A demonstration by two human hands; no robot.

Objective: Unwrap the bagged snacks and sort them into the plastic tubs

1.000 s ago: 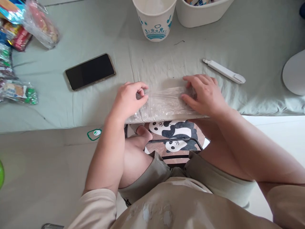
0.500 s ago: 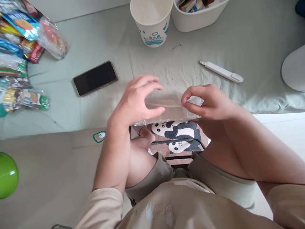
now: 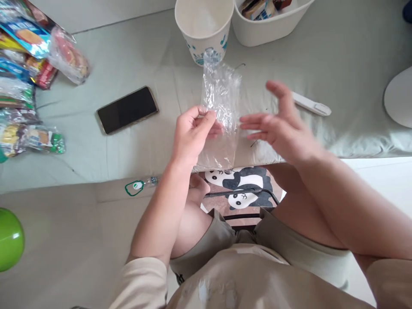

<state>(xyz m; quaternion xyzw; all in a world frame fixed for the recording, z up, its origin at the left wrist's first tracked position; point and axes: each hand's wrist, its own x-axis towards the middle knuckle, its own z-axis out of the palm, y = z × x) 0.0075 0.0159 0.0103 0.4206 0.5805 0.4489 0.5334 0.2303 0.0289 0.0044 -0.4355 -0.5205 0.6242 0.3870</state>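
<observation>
A clear plastic bag [image 3: 222, 92] hangs from my left hand [image 3: 195, 131], pinched between thumb and fingers at its left edge. The bag is thin and crinkled, with its upper end in front of the white paper cup or bucket [image 3: 201, 32] printed in blue. To the right of the bag, my right hand [image 3: 283, 124] is open, fingers spread and somewhat blurred, holding nothing. Behind that hand lies a white utility knife [image 3: 312, 104], its left end hidden.
Left of my hands a black phone [image 3: 128, 109] lies on the green cloth [image 3: 122, 60]. Packaged snacks [image 3: 28, 81] are heaped at the far left. A white bin [image 3: 270, 30] with wrapped items stands at the back. Below on the floor is a green round object [image 3: 9, 239].
The bag has gone from lying sideways, with my right hand pinching its end, to standing lengthwise in my left hand. My left hand has closed on it; my right has let go and spread.
</observation>
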